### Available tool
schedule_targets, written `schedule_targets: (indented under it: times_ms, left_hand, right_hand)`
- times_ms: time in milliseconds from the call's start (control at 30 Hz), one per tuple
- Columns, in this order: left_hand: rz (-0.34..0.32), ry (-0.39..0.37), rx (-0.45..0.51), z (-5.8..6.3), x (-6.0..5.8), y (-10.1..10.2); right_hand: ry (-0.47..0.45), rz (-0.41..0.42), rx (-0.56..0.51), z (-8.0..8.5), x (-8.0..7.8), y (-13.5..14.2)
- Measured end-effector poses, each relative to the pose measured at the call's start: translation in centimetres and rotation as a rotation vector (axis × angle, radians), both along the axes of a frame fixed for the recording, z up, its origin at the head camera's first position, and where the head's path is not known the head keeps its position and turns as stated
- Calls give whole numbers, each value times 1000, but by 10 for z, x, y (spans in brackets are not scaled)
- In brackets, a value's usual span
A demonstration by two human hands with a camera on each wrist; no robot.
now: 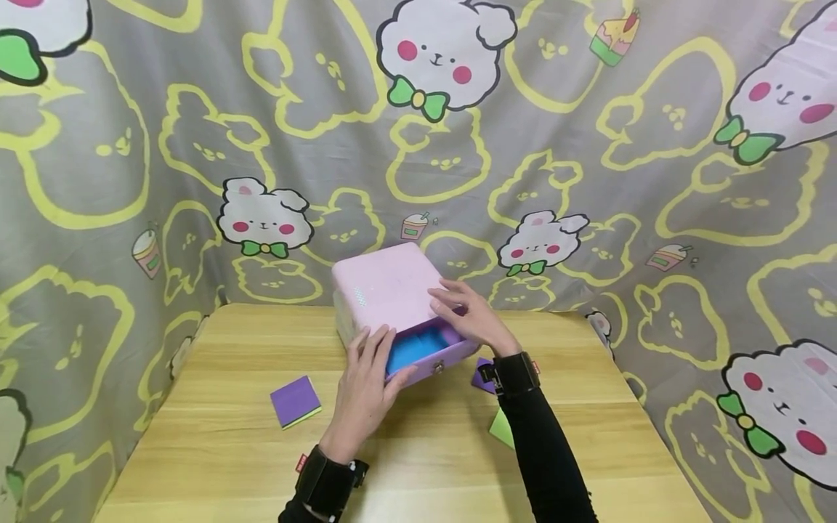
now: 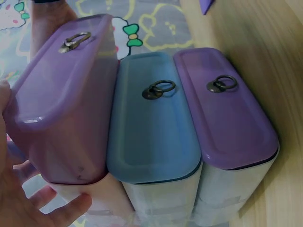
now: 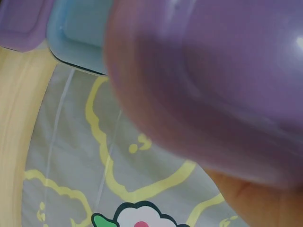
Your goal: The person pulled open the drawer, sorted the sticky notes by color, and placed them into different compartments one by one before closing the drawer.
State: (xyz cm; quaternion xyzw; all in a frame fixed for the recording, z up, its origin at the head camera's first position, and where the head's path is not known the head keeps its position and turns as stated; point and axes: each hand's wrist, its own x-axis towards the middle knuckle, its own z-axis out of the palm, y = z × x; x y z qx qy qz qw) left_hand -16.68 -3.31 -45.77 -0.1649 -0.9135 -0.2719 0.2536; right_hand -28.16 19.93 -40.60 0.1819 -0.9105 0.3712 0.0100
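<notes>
A small chest of drawers with a pink top [image 1: 392, 285] stands on the table, three drawers one above another. Its purple top drawer [image 1: 428, 369] is pulled partway out, and something blue [image 1: 413, 347] shows inside. The middle blue drawer [image 2: 151, 123] and lower purple drawer [image 2: 232, 113] are closed, each with a metal ring. My left hand [image 1: 366, 388] is at the left front corner, fingers extended along the chest and thumb by the drawer's front. My right hand [image 1: 474, 316] rests on the chest's right front edge with its fingers extended; its thumb is hard to make out.
A purple and green square pad [image 1: 296, 402] lies on the wooden table [image 1: 229, 443] at left. Partly behind the right forearm are a purple piece [image 1: 482, 375] and a green piece [image 1: 502, 428]. A patterned curtain [image 1: 353, 174] hangs behind and at both sides.
</notes>
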Motion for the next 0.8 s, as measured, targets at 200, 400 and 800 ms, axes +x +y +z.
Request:
schedule_targets:
  times_ms: [200,400,800]
  left_hand:
    - [6,52,-4,2,-2,2]
    - [23,29,9,3,-2,2]
    - [13,89,21,3,-5,-2]
  right_hand:
    - [15,-19,-8,-3,0,1]
    - [39,-59,-32,-6,-1,-1]
    - [57,-94,-111,-8,-4,-7]
